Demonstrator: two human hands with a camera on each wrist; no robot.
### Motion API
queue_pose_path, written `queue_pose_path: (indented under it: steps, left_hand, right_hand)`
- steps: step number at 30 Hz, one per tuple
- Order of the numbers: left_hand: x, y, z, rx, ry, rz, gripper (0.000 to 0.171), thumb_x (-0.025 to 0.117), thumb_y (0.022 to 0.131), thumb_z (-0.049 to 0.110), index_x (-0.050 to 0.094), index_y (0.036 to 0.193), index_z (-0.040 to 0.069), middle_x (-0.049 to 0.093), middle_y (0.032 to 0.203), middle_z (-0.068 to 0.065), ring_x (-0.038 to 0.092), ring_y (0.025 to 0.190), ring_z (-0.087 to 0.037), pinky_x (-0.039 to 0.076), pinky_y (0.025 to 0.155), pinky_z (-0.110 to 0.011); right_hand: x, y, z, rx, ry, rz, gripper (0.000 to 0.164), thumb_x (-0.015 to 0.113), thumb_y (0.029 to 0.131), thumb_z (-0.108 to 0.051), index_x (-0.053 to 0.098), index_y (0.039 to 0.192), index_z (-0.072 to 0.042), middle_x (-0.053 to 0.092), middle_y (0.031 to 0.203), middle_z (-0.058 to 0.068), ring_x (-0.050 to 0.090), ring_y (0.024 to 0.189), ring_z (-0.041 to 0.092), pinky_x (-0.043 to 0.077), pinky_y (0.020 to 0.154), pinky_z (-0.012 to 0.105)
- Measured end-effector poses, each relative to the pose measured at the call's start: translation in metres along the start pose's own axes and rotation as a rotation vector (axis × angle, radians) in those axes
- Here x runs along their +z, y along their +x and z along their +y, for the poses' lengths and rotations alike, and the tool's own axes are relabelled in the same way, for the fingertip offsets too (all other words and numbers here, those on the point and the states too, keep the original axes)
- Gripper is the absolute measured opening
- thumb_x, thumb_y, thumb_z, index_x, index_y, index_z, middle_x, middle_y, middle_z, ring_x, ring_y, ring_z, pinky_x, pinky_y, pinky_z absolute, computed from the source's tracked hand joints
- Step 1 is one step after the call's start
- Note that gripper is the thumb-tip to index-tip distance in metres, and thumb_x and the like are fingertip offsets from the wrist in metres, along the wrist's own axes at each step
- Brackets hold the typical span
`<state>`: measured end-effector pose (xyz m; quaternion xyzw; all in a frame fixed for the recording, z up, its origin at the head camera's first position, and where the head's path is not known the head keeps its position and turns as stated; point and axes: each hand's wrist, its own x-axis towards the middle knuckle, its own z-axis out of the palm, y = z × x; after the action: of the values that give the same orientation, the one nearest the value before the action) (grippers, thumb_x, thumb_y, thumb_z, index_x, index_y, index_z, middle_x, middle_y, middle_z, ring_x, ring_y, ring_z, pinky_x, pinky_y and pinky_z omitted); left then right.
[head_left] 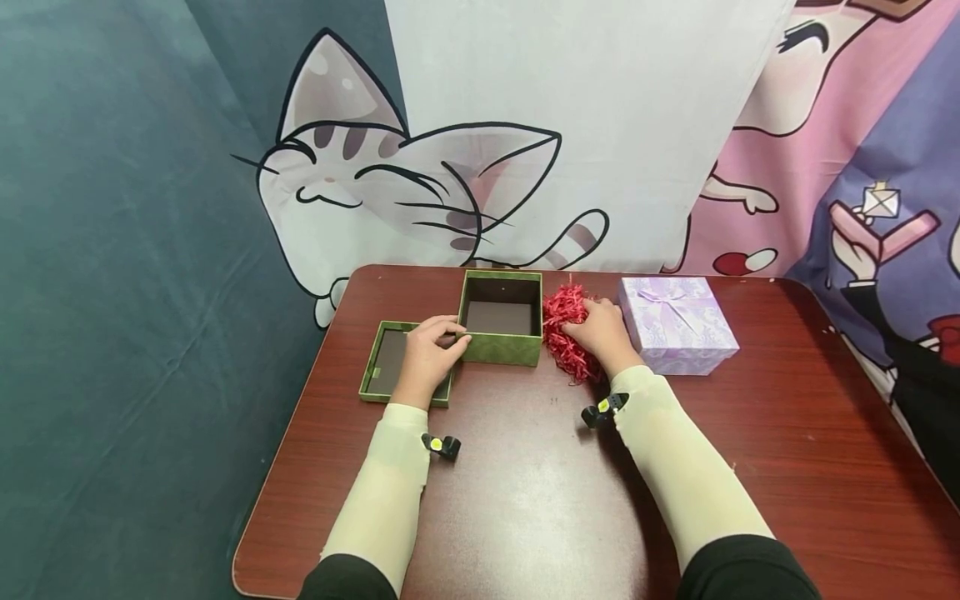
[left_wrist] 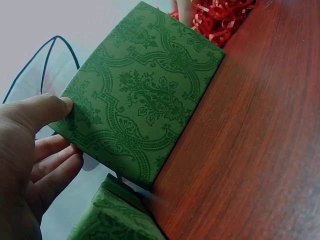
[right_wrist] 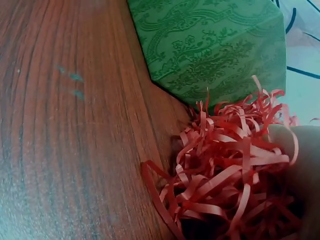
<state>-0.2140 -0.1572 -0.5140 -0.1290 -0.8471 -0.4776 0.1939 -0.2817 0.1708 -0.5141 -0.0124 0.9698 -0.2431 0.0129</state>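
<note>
An uncovered green gift box with a dark inside stands at the back of the table, its sides patterned in floral relief in the left wrist view. My left hand holds its near left corner, thumb on the front wall and fingers round the side. Under that forearm lies the green box lid, inside up. To the right of the box is a heap of red shredded paper. My right hand grips the heap's right side, with some fingertips hidden among the strands.
A lilac patterned gift box with a ribbon bow stands just right of my right hand. The reddish-brown wooden table ends at a printed cloth backdrop right behind the boxes.
</note>
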Motion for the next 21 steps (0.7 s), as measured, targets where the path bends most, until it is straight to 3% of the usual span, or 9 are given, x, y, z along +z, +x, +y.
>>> queue_pose_path:
  steps: [6,17,21]
  left_hand:
    - [-0.001,-0.001,0.002,-0.004,0.012,-0.007,0.01,0.081,0.091,0.014,0.08,0.099,0.008,0.071,0.124,-0.015,0.075,0.095,-0.022,0.064,0.081,-0.033]
    - [0.0,-0.003,0.002,-0.002,0.012,-0.003,0.013,0.081,0.091,0.014,0.08,0.102,0.007,0.071,0.125,-0.013,0.074,0.096,-0.023,0.064,0.081,-0.036]
    - [-0.001,-0.004,0.001,0.0,0.016,-0.006,0.017,0.081,0.091,0.015,0.08,0.106,0.007,0.071,0.127,-0.011,0.074,0.096,-0.024,0.064,0.083,-0.037]
  right_hand:
    - [0.0,-0.004,-0.005,0.005,-0.102,-0.053,0.081,0.07,0.09,-0.047,0.048,0.151,0.001,0.043,0.145,0.035,0.04,0.128,0.055,0.04,0.108,0.064]
    - [-0.023,-0.023,-0.021,-0.024,-0.1,-0.051,0.091,0.072,0.089,-0.053,0.036,0.162,-0.014,0.039,0.153,0.031,0.041,0.129,0.055,0.044,0.103,0.067]
    - [-0.039,-0.034,-0.029,-0.065,-0.089,-0.024,0.088,0.071,0.09,-0.053,0.038,0.161,-0.013,0.04,0.155,0.029,0.043,0.132,0.056,0.042,0.108,0.066]
